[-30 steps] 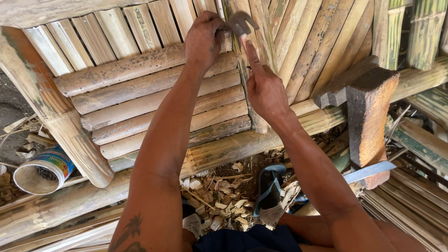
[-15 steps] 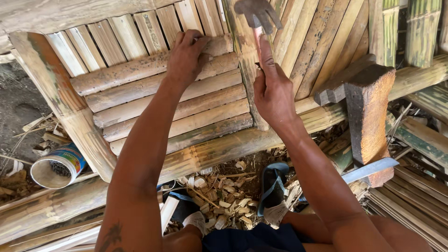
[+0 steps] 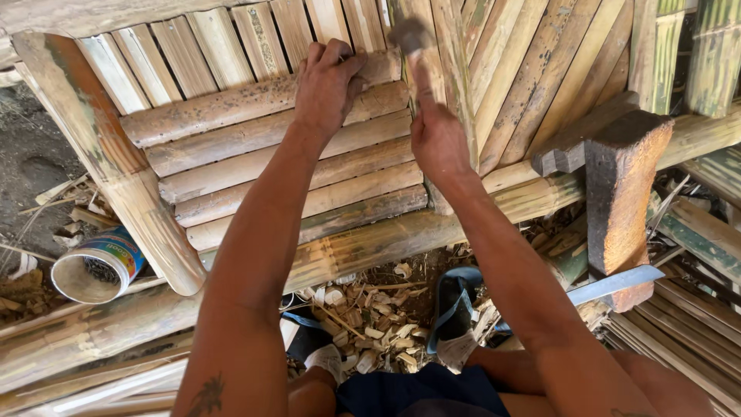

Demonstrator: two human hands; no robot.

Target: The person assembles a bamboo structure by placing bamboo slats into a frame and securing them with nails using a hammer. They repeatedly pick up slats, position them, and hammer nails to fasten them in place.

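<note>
My right hand (image 3: 438, 139) grips the handle of a hammer (image 3: 411, 37), whose blurred metal head is low against an upright bamboo slat near the frame's top. My left hand (image 3: 328, 81) presses down on the top split-bamboo slat (image 3: 208, 112) of a stack of horizontal slats set in a bamboo frame (image 3: 370, 239). The fingers curl over that slat's upper edge, close to the hammer head. Both forearms reach up from the bottom of the view.
A thick bamboo post (image 3: 116, 170) slants down at the left. A lying tin can (image 3: 96, 266) rests on the ground beside it. A dark wooden block (image 3: 621, 193) and a metal blade (image 3: 614, 284) are at the right. Wood chips and a sandal (image 3: 451, 309) lie below the frame.
The hammer head has come down from its raised position toward the bamboo. My left hand has shifted right along the top slat, closer to the hammer.
</note>
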